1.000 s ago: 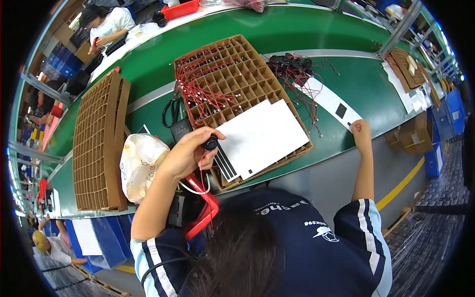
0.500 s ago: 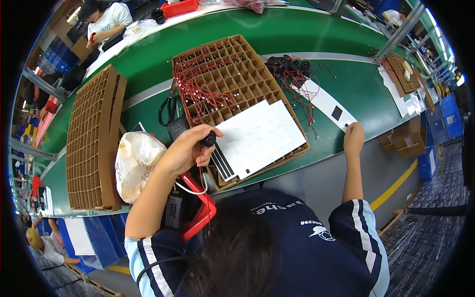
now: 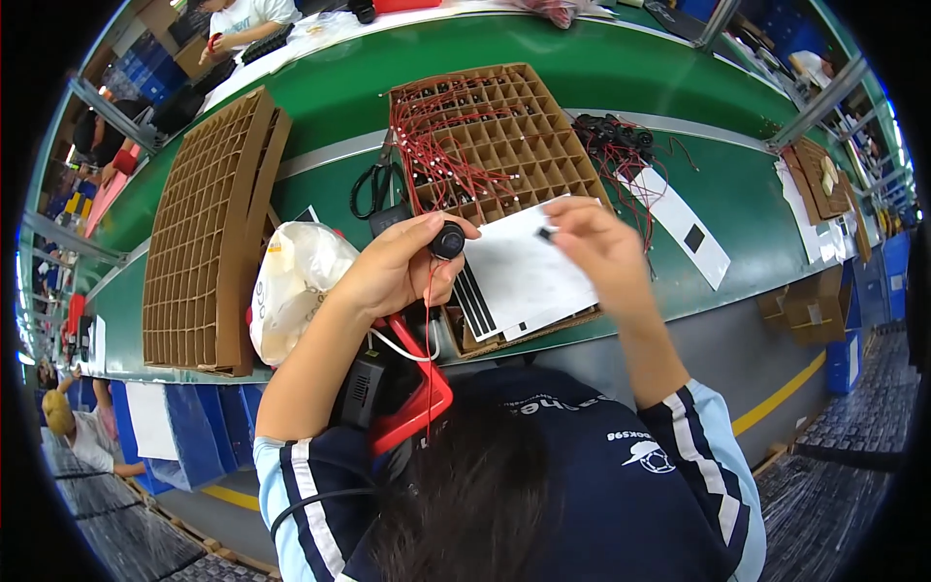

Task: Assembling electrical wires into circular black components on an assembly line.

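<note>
My left hand (image 3: 393, 267) grips a small round black part (image 3: 448, 241) with a thin red wire (image 3: 428, 330) hanging from it; its flat round face points up. Over the white sheets (image 3: 519, 276), my right hand (image 3: 606, 247) pinches a small black pad (image 3: 545, 233) between thumb and fingertips, apart from the round part. The sheets lie on a divided cardboard box (image 3: 548, 136), whose far cells hold several black parts with red wires. To the right, a white strip (image 3: 669, 209) carries one black square (image 3: 694, 238).
A pile of black parts with red wires (image 3: 616, 136) lies behind the strip. At left are an upright cardboard divider tray (image 3: 208, 233), a white plastic bag (image 3: 296, 281) and black scissors (image 3: 373, 189). A red frame-like tool (image 3: 417, 412) sits by my left arm.
My right hand has left the strip's near end and come left over the sheets with the black pad. My left hand keeps the round part, now turned face up. The view has shifted.
</note>
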{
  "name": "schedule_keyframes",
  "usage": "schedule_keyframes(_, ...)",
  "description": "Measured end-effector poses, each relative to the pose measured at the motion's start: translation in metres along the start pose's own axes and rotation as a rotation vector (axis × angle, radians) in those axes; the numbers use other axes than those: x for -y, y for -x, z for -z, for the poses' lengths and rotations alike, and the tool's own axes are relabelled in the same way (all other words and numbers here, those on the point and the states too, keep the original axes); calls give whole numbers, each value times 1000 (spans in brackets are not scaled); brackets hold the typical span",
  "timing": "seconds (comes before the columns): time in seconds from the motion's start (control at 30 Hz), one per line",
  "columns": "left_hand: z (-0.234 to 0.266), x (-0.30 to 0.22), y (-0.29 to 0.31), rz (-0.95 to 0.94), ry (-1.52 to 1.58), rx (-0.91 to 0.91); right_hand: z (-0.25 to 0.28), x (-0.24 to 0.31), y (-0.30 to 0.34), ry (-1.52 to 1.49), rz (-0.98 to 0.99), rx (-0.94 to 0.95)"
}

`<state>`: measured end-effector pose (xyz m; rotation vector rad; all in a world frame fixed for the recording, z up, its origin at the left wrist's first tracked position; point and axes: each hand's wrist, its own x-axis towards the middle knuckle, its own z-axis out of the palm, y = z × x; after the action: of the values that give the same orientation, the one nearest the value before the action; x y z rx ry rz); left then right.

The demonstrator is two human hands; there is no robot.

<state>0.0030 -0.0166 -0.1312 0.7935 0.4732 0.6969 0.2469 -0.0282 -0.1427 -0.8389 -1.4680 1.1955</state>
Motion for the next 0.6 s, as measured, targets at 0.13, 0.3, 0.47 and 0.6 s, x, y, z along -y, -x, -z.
schedule_keyframes(0.13,-5,-2,1,1,0,6,-38,8,-17,-178,-35,204)
schedule_keyframes(0.3,-3,1,1,-5,24,-22,-53,6,-24,-182,-48,229)
schedule_keyframes(0.47,-1,2,1,-18,52,8,-54,1,-25,-209,-59,222)
schedule_keyframes(0.6,-3,3,0,-11,42,-11,-53,0,-26,-202,-86,208)
